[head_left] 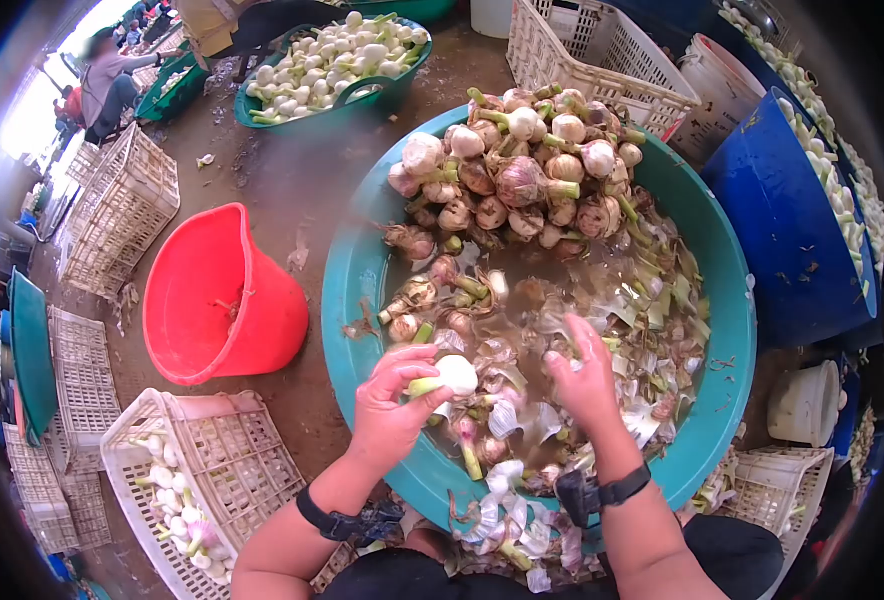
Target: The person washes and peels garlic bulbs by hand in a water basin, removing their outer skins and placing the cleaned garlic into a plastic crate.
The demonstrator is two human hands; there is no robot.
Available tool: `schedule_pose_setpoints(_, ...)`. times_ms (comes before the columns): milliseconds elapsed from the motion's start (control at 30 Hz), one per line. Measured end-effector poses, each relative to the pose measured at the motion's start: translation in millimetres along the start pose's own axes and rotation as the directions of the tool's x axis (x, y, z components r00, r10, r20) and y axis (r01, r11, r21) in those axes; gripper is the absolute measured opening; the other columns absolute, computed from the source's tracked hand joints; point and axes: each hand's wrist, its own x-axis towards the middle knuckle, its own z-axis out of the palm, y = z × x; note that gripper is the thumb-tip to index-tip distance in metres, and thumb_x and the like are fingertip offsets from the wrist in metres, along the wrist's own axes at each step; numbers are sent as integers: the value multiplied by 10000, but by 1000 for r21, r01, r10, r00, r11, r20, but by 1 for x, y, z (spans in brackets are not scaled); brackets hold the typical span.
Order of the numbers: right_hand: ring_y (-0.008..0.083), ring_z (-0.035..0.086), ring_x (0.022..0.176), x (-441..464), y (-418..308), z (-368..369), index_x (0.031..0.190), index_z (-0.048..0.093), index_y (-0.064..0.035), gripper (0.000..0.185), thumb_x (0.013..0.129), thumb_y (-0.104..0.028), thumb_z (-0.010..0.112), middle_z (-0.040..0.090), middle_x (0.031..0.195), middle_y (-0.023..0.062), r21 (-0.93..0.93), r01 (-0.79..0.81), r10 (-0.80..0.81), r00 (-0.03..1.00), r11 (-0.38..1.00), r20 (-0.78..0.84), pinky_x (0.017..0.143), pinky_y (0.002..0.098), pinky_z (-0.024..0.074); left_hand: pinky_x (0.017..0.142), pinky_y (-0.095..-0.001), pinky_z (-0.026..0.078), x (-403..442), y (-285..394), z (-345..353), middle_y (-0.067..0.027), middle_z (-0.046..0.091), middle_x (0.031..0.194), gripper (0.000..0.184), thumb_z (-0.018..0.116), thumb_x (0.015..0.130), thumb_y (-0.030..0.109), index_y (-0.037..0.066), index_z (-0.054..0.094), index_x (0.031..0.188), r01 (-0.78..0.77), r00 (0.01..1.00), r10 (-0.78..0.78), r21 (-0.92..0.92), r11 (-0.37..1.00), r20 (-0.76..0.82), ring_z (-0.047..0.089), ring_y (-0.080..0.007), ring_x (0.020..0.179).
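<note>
My left hand point(394, 400) grips a peeled white garlic bulb point(458, 375) by its short green stem, over the near left part of a large teal tub point(343, 300). To the right, my right hand point(584, 375) is held above the tub with fingers apart and nothing in it. Unpeeled garlic bulbs point(522, 180) are heaped at the tub's far side. Brown water point(532, 290) shows in the middle, and loose skins and stem pieces point(652, 340) cover the right side. A few unpeeled bulbs lie just beyond my left hand.
A red bucket point(252, 310) stands left of the tub. At lower left a white crate point(132, 450) holds peeled bulbs. Beyond are a green basin point(312, 118) of peeled bulbs and an empty white crate point(602, 75). A blue barrel point(782, 230) stands right; a person point(112, 80) sits far left.
</note>
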Motion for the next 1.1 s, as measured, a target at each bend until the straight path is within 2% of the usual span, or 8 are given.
schedule_pose_setpoints(267,288,518,777,-5,-61,26,767,543,-38,108,688,-57,613,538,732,93,-101,565,-486,776,819,402,691,377,417,784,-293,461,-2,8,7,-63,608,878,181,731,692,45,42,602,819,-146,988,127,258,955,88,575,-158,864)
schedule_pose_setpoints(400,287,513,744,-32,-14,26,850,537,-45,197,660,-73,577,526,800,105,-225,685,-400,625,693,670,660,388,421,712,-265,464,-1,4,1,-29,607,868,142,663,779,79,68,560,876,363,910,-404,-303,881,-87,583,-117,783)
schedule_pose_setpoints(500,290,536,784,-35,9,17,920,560,-42,247,681,-89,601,545,847,119,-522,457,-163,843,720,512,684,394,444,659,-265,466,0,3,-3,-19,609,861,93,604,832,105,103,525,882,422,850,-517,-461,781,-99,596,-123,786)
schedule_pose_setpoints(633,300,558,805,-22,-59,40,956,609,-64,247,716,-111,644,579,905,127,-14,401,-390,898,916,205,702,374,472,623,-243,457,-4,10,9,-6,601,827,99,610,828,108,103,522,874,420,879,-468,-317,850,-89,577,-101,730)
schedule_pose_setpoints(767,300,558,773,-26,-48,48,900,608,-59,229,674,-33,629,594,881,110,-30,617,-558,730,786,395,665,354,472,583,-220,449,-1,10,11,-3,587,789,119,611,830,109,98,502,876,328,899,-390,-284,901,-199,556,-87,663)
schedule_pose_setpoints(933,287,569,777,-30,-11,26,924,600,-55,229,698,-83,619,590,871,112,-545,409,-19,812,732,583,641,336,475,536,-196,421,3,14,-1,-14,581,736,148,644,797,64,62,501,835,290,881,-401,-379,878,-253,530,-65,624)
schedule_pose_setpoints(1033,312,563,771,-28,-53,36,940,585,-64,253,712,-148,655,563,855,143,-178,126,-72,956,976,286,644,366,481,550,-191,425,-2,13,9,-16,576,743,164,644,788,32,54,491,843,247,917,-303,-229,942,-258,532,-69,629)
schedule_pose_setpoints(1100,297,578,741,-21,-75,44,942,589,-63,244,730,-159,665,578,867,136,-26,410,-396,894,912,211,657,346,487,562,-192,430,-5,13,16,-13,572,746,169,643,784,16,51,488,840,202,930,-263,-241,949,-256,529,-67,634)
